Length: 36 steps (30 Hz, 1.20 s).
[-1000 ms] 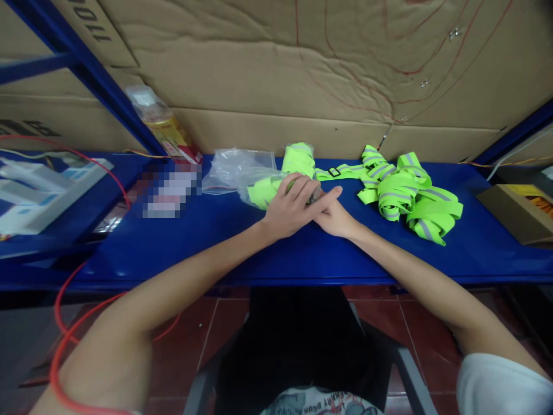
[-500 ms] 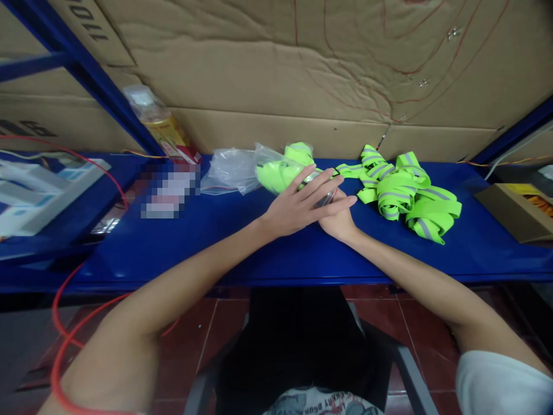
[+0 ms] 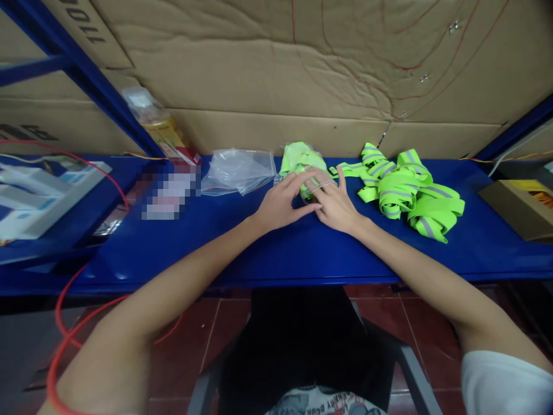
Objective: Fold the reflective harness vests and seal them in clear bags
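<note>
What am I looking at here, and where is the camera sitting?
No machine here: a person works with bare hands, and the camera is worn on their head, looking down. The left hand and right hand meet on a neon-yellow reflective strap bundle in a clear bag, fingers pressing on it; how firmly they hold it is unclear. It lies on a blue shelf. To the right lies a loose pile of the same reflective straps; to the left, an empty clear plastic bag and a bottle. Cardboard lines the back.

Glossy clear plastic bag (image 3: 239, 170); smooth blue shelf (image 3: 302, 253).
</note>
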Tool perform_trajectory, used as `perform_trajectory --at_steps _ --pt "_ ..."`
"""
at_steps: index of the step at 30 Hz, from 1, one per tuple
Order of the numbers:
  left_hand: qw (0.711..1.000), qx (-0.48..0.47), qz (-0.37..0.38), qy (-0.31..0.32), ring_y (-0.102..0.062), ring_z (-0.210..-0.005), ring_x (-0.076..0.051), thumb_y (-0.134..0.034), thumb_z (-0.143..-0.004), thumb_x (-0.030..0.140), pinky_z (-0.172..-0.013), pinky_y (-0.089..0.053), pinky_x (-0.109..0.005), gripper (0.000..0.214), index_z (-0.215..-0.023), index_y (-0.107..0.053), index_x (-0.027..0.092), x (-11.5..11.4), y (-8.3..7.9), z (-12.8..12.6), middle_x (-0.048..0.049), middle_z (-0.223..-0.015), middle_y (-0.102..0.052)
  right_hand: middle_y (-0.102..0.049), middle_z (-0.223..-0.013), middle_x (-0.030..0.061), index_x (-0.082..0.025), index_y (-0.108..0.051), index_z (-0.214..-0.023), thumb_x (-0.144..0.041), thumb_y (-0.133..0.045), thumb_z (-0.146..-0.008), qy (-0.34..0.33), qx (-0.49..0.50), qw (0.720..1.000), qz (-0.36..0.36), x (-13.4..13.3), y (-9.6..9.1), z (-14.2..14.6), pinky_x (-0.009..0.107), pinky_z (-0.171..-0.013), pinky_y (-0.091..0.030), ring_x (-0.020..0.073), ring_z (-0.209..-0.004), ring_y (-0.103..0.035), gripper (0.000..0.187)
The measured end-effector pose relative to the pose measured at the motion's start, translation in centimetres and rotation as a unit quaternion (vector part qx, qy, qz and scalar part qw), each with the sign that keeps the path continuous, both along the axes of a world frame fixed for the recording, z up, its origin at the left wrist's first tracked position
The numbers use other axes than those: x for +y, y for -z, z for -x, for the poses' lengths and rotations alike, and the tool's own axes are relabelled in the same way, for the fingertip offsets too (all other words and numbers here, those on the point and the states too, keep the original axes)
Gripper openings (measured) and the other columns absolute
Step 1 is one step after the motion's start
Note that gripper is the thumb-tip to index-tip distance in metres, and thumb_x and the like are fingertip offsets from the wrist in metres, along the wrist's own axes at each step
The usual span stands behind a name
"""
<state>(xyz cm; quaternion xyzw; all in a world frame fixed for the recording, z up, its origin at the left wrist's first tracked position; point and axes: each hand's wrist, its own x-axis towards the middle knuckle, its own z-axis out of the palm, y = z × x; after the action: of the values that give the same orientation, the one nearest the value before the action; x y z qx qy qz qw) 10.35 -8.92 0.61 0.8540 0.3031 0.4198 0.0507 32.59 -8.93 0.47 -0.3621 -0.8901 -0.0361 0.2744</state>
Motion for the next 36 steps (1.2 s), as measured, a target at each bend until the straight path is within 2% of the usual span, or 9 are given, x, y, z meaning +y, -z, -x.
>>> perform_trajectory --at_steps 4,8,12,15,17,21,24,29,36 --pt "0.998 -0.01 0.033 0.043 -0.067 -0.096 -0.019 -0.08 -0.099 0.048 -0.082 -0.068 -0.033 0.066 -0.158 -0.058 0.027 0.4 0.0 0.4 -0.0085 -0.117 -0.066 -0.054 -0.171 0.0183 -0.02 -0.033 -0.172 -0.017 -0.051 -0.099 -0.008 0.032 0.999 0.013 -0.2 -0.5 -0.3 0.082 -0.135 0.005 0.0386 -0.16 -0.05 0.076" --pt "0.996 -0.055 0.058 0.034 -0.068 -0.095 -0.017 -0.077 -0.099 0.031 -0.074 -0.068 -0.027 0.06 -0.156 -0.059 0.026 0.0 -0.4 0.0 -0.0077 -0.117 -0.065 -0.076 -0.143 0.0139 -0.023 -0.057 -0.156 -0.018 -0.053 -0.102 -0.001 0.072 0.997 0.005 -0.8 -1.8 -0.5 0.082 -0.136 0.002 0.0384 -0.141 -0.068 0.055" --pt "0.986 -0.135 0.095 0.017 -0.071 -0.089 -0.013 -0.072 -0.097 0.021 -0.068 -0.067 -0.022 0.047 -0.144 -0.067 0.023 -0.1 -0.2 -0.4 -0.0071 -0.119 -0.063 -0.08 -0.133 0.0042 -0.033 -0.075 -0.133 -0.024 -0.055 -0.107 -0.05 0.094 0.994 -0.006 -1.4 -3.0 -0.7 0.079 -0.138 -0.007 0.0343 -0.134 -0.071 0.034" --pt "0.975 -0.187 0.12 0.014 -0.076 -0.093 -0.015 -0.074 -0.097 0.021 -0.062 -0.066 -0.019 0.043 -0.139 -0.07 0.022 0.6 0.5 -0.4 -0.0084 -0.121 -0.061 -0.079 -0.128 0.004 -0.037 -0.078 -0.126 -0.033 -0.065 -0.105 -0.07 0.102 0.992 -0.018 -1.4 -3.5 -1.2 0.078 -0.135 -0.019 0.0347 -0.128 -0.071 0.025" --pt "0.967 -0.215 0.139 0.014 -0.078 -0.096 -0.017 -0.075 -0.098 0.024 -0.062 -0.067 -0.02 0.04 -0.137 -0.071 0.021 1.2 1.0 -0.3 -0.0098 -0.125 -0.06 -0.075 -0.131 0.0092 -0.035 -0.077 -0.13 -0.041 -0.072 -0.102 -0.034 0.138 0.989 -0.032 -1.2 -3.5 -1.6 0.076 -0.13 -0.032 0.0384 -0.13 -0.068 0.029" --pt "0.956 -0.247 0.159 0.018 -0.079 -0.098 -0.018 -0.076 -0.099 0.026 -0.071 -0.072 -0.025 0.036 -0.134 -0.072 0.021 1.8 1.7 -0.3 -0.0107 -0.129 -0.061 -0.063 -0.152 0.0184 -0.026 -0.065 -0.152 -0.055 -0.076 -0.097 0.053 0.184 0.981 -0.018 -0.3 -3.0 -2.2 0.065 -0.114 -0.055 0.0427 -0.136 -0.064 0.063" --pt "0.953 -0.253 0.164 0.019 -0.079 -0.096 -0.016 -0.078 -0.096 0.024 -0.067 -0.07 -0.02 0.035 -0.131 -0.075 0.02 1.7 1.6 -0.4 -0.0096 -0.124 -0.061 -0.073 -0.142 0.0172 -0.023 -0.067 -0.152 -0.052 -0.074 -0.098 0.079 0.168 0.981 0.054 0.5 -2.3 -2.5 0.055 -0.097 -0.064 0.0355 -0.108 -0.076 0.062" --pt "0.969 -0.211 0.129 -0.008 -0.075 -0.082 -0.012 -0.07 -0.095 0.016 -0.052 -0.057 -0.013 0.031 -0.124 -0.08 0.017 1.0 0.9 -0.2 -0.0076 -0.111 -0.065 -0.081 -0.087 0.0065 -0.018 -0.075 -0.143 -0.043 -0.072 -0.1 0.071 0.182 0.974 0.111 0.7 -1.4 -2.4 0.043 -0.076 -0.063 0.0244 -0.066 -0.071 0.05" --pt "0.988 -0.144 0.029 -0.035 -0.061 -0.067 -0.008 -0.066 -0.093 0.013 -0.06 -0.054 -0.019 0.03 -0.113 -0.086 0.022 1.2 0.4 0.2 -0.0014 -0.086 -0.068 -0.077 -0.083 0.0044 -0.018 -0.081 -0.129 -0.026 -0.063 -0.098 0.051 0.199 0.977 0.058 0.5 -1.7 -2.1 0.038 -0.076 -0.058 0.0222 -0.07 -0.069 0.037"
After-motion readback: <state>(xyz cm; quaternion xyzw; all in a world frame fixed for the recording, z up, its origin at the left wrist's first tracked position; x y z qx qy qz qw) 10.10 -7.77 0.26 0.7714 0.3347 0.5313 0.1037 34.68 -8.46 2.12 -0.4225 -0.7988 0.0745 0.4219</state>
